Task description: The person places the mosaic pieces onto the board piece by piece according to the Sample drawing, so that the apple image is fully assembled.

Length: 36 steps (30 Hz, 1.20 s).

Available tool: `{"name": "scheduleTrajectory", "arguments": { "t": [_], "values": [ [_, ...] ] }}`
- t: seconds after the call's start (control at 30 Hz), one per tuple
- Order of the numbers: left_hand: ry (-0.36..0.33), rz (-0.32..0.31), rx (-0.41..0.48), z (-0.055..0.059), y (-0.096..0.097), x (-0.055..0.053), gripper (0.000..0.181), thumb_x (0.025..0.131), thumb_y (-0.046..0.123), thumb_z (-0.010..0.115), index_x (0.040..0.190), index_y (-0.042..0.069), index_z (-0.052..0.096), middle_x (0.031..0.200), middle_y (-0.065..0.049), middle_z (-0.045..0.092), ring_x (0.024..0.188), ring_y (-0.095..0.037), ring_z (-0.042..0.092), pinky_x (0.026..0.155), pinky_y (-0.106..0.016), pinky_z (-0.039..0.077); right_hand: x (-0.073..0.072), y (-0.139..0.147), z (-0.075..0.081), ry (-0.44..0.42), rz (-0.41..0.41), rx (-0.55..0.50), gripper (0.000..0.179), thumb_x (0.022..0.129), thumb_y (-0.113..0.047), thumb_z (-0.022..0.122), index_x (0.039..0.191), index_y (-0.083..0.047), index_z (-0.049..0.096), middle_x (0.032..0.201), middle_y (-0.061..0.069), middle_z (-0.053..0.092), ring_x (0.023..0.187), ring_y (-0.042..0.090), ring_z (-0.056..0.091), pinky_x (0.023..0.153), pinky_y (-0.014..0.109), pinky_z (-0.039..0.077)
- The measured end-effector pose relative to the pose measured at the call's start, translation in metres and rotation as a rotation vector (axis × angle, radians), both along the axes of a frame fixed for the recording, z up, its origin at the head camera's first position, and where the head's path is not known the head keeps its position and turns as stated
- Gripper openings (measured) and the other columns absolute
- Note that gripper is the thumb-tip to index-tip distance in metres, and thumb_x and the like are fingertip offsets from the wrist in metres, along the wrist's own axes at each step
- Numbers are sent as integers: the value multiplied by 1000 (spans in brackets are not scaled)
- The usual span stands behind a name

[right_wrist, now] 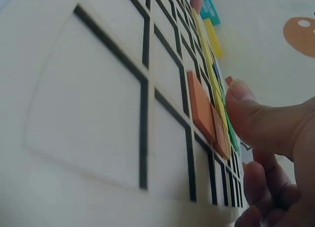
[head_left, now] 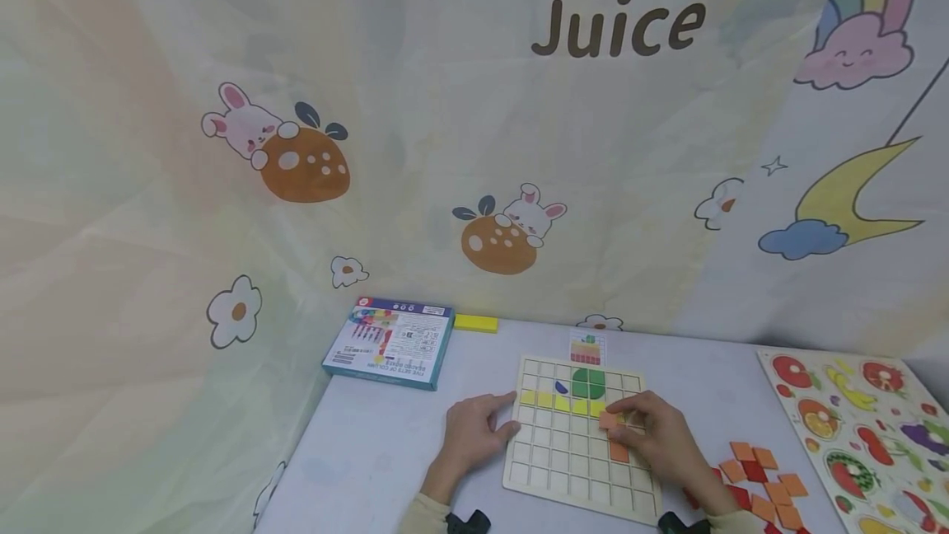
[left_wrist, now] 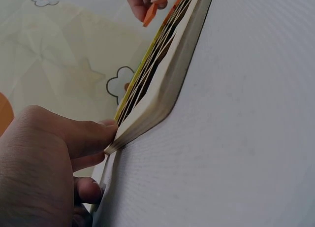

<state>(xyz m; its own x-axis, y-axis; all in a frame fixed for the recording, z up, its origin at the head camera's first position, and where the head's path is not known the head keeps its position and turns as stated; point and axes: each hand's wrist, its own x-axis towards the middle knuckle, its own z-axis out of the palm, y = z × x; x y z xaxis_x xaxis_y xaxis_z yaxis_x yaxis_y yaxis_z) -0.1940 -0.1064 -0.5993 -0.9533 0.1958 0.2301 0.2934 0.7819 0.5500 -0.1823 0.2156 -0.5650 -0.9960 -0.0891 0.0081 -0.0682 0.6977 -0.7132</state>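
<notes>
A wooden grid board [head_left: 571, 468] lies flat on the table, with a row of yellow tiles [head_left: 552, 401], green pieces [head_left: 589, 383] and a small blue piece [head_left: 561, 387] near its far edge. My left hand [head_left: 507, 414] rests against the board's left edge, fingers touching the rim [left_wrist: 147, 116]. My right hand [head_left: 619, 419] pinches an orange tile [head_left: 610, 419] low over the grid, just below the yellow row. Another orange tile [head_left: 619, 452] lies in a cell under that hand. In the right wrist view the thumb [right_wrist: 246, 104] sits beside the orange tiles [right_wrist: 201, 106].
A pile of loose orange and red tiles [head_left: 764, 476] lies right of the board. A fruit puzzle board [head_left: 867, 427] fills the far right. A pattern card [head_left: 587, 348], a yellow block [head_left: 476, 322] and a blue box [head_left: 389, 342] sit at the back by the curtain.
</notes>
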Motion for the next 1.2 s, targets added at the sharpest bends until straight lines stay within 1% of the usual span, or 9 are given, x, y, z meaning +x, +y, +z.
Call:
{"name": "scheduleTrajectory", "arguments": {
  "t": [0.2, 0.33, 0.43, 0.57, 0.67, 0.9, 1.0, 1.1, 1.2],
  "values": [
    [-5, -1, 3, 1, 1, 0, 45, 90, 42, 80, 132, 27, 76, 54, 16, 41, 48, -1, 31, 51, -22, 26, -1, -9, 1, -46, 0, 21, 28, 80, -26, 94, 107, -23, 83, 109, 1, 67, 99, 18, 59, 85, 37, 50],
    [-7, 2, 3, 2, 0, 0, 45, 89, 41, 81, 131, 27, 76, 54, 16, 40, 48, -2, 30, 52, -23, 25, -3, -12, 1, -63, 3, 34, 28, 79, -23, 94, 106, -23, 84, 104, -1, 66, 95, 18, 55, 82, 35, 46],
    [-9, 2, 4, 2, 0, -1, 45, 88, 41, 81, 130, 28, 77, 53, 16, 41, 48, -2, 30, 53, -23, 25, -4, -12, 1, -74, 14, 45, 29, 78, -25, 95, 106, -24, 84, 103, -2, 66, 94, 17, 54, 81, 35, 45],
    [-15, 1, 3, 2, 1, -1, 45, 88, 41, 81, 131, 28, 77, 54, 16, 41, 48, -2, 31, 53, -23, 26, -5, -12, 1, -90, 26, 44, 33, 75, -30, 96, 106, -25, 84, 104, -2, 66, 100, 17, 59, 86, 39, 49],
    [-22, 0, 1, 3, 1, 0, 45, 89, 41, 80, 131, 28, 76, 54, 16, 41, 48, -2, 31, 53, -23, 25, -5, -12, 2, -99, 19, 39, 35, 74, -30, 97, 106, -24, 84, 104, -2, 66, 102, 18, 61, 88, 41, 50],
    [-40, 4, -1, 4, 0, 0, 45, 89, 41, 81, 132, 29, 76, 54, 16, 41, 48, -2, 31, 53, -23, 25, -4, -15, 3, -88, -7, 44, 26, 78, -26, 95, 101, -23, 85, 100, -3, 68, 99, 17, 60, 87, 39, 49],
    [-37, 3, -1, 4, 0, 0, 45, 89, 41, 80, 133, 28, 75, 54, 16, 41, 49, -2, 31, 53, -23, 26, -4, -15, 2, -71, -5, 37, 26, 78, -26, 95, 102, -22, 86, 100, -3, 69, 98, 17, 60, 85, 38, 49],
    [-30, 0, -4, 3, 0, 0, 45, 90, 41, 80, 133, 28, 75, 54, 16, 41, 48, -2, 31, 53, -23, 26, -3, -10, 2, -52, -31, 35, 27, 79, -31, 95, 102, -23, 85, 100, -3, 70, 95, 15, 61, 81, 33, 48],
    [-30, 2, -7, 3, 0, 0, 45, 89, 41, 80, 133, 28, 75, 54, 16, 40, 48, -2, 30, 53, -23, 25, -2, 4, 7, -52, -61, 25, 30, 82, -34, 92, 107, -19, 84, 104, 0, 70, 93, 17, 58, 76, 31, 45]
  ]
}}
